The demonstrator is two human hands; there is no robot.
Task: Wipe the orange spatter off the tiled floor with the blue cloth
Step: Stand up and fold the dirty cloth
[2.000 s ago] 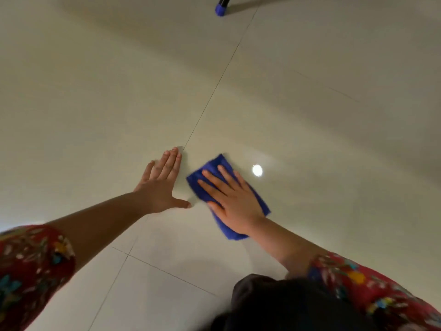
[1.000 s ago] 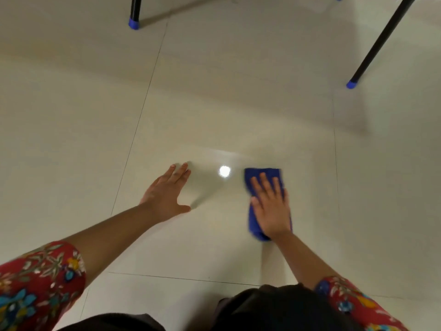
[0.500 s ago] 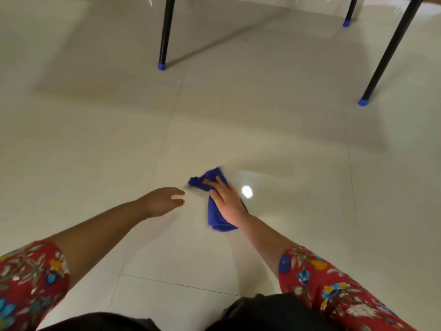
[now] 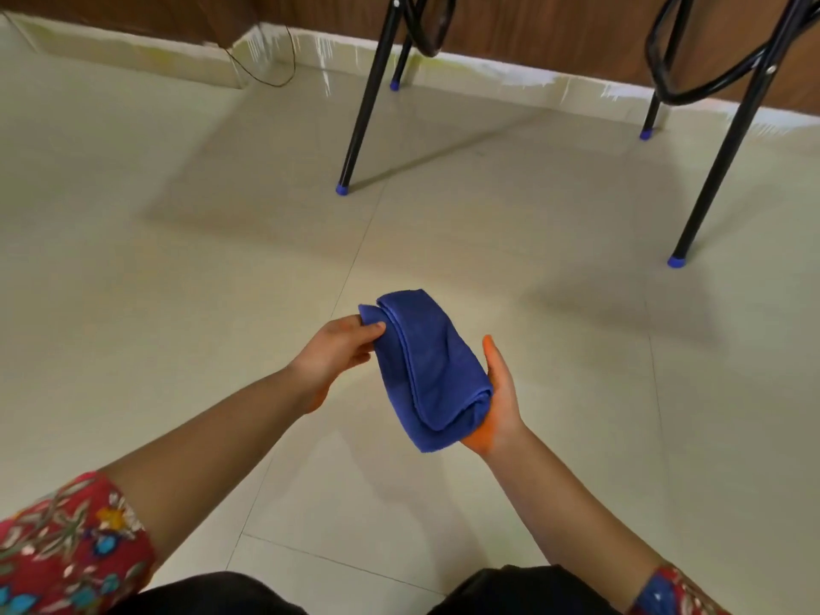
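The blue cloth point(image 4: 426, 370) is off the tiled floor point(image 4: 177, 281) and held up in the middle of the view, folded over on itself into a thick pad. The hands are apart, one at each side of it. The left hand point(image 4: 341, 352) pinches the cloth's top corner, at about its 10 o'clock, between thumb and fingers. The right hand point(image 4: 503, 401) lies palm-up under the cloth's 4 o'clock end and carries its weight. One orange-tipped digit runs straight along the cloth's edge, but the rest are hidden beneath the fabric, so whether they curl round it cannot be told. Orange stain shows on the heel of the right palm and faintly at the heel of the left.

No orange spatter can be seen on the tiles in view, which look pale and glossy out to the black furniture legs at 12 o'clock point(image 4: 364, 104) and 2 o'clock point(image 4: 727, 144).

The step in hand looks like refolding or turning the cloth to bring up a clean face, not wiping. The wiping itself seems largely done, though marks outside the view cannot be ruled out.

The next move calls for a fresh side facing down, then a check of the floor. The stained palms should stay off the tiles, or they may print new orange marks.
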